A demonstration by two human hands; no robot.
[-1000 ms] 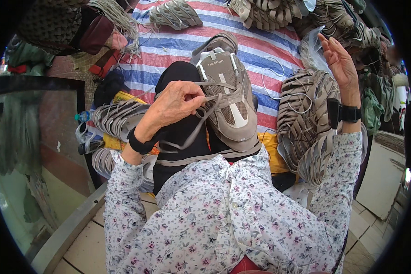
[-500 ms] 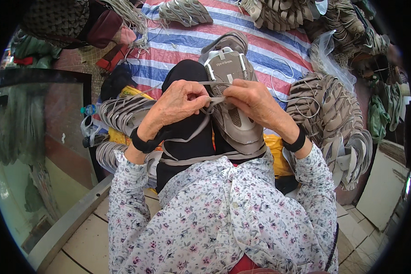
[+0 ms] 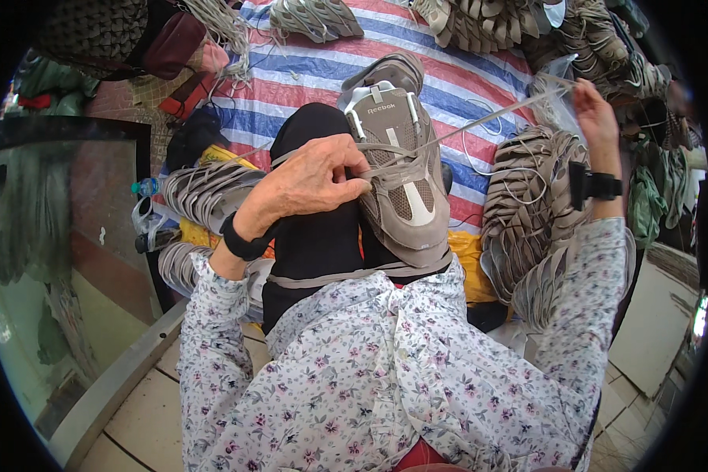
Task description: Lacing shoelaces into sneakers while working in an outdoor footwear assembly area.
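Red, white and blue striped plastic sheeting [image 3: 299, 67] spreads beyond the knees of a seated person, with dark fisheye corners swallowing the edges of the scene. Heaped grey-brown shoe uppers [image 3: 527, 204] overlap so tightly at the right that single pieces are hard to tell apart; another bundle of grey-brown curved pieces [image 3: 204, 189] sits at the left, partly hidden by the forearm. Bundles along the top are cut off by the frame.

A taupe-and-white mesh sneaker upper [image 3: 381, 126] lies on the lap, toe toward the body, against black trousers [image 3: 315, 244]; whether a sole is attached cannot be seen. The left hand [image 3: 315, 177] pinches a flat taupe lace [image 3: 480, 120] at the upper's left side, its fingers hiding the gripped part. The raised right hand [image 3: 595, 118] grasps a strand stretched taut to the upper right, the very end hard to make out before a clear crumpled plastic bag [image 3: 562, 114]. Behind the dark-framed glass panel [image 3: 110, 197], hazy shapes defy identification.
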